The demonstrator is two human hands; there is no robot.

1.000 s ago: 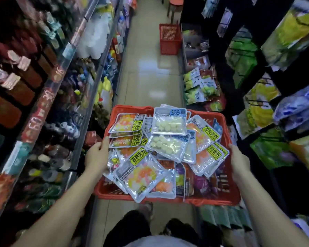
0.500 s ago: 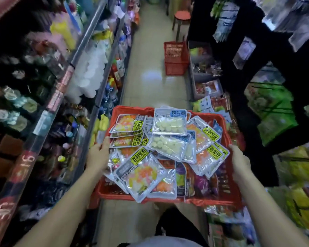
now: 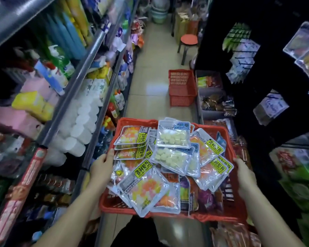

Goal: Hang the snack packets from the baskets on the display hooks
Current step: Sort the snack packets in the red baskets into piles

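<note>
The head camera looks down a narrow shop aisle with a pale tiled floor (image 3: 150,68). In front of the person's body is a red plastic basket (image 3: 227,130) with lattice walls, held level between two bare forearms. The left hand (image 3: 101,168) grips the basket's left rim, with the thumb lying along the edge beside the packets. The right hand (image 3: 244,173) grips the right rim, fingers curled round it.

The basket is heaped with clear flat snack packets (image 3: 173,137), loose and overlapping. Two on top hold pale white pieces. A packet of mixed orange, yellow and pink sweets (image 3: 146,189) with a yellow label sticks out over the near rim. Others with yellow labels lie tilted toward the right side.

Further up the aisle, a second red lattice basket (image 3: 182,88) stands on the floor against the right-hand fixture, and beyond it is a round red-topped stool (image 3: 189,40).

On the right is a dark display wall (image 3: 212,50), where hanging bags (image 3: 241,68) sit on thin hooks, well apart from the held basket. On the left run metal shelves (image 3: 82,68) crowded with bottles and packs.
</note>
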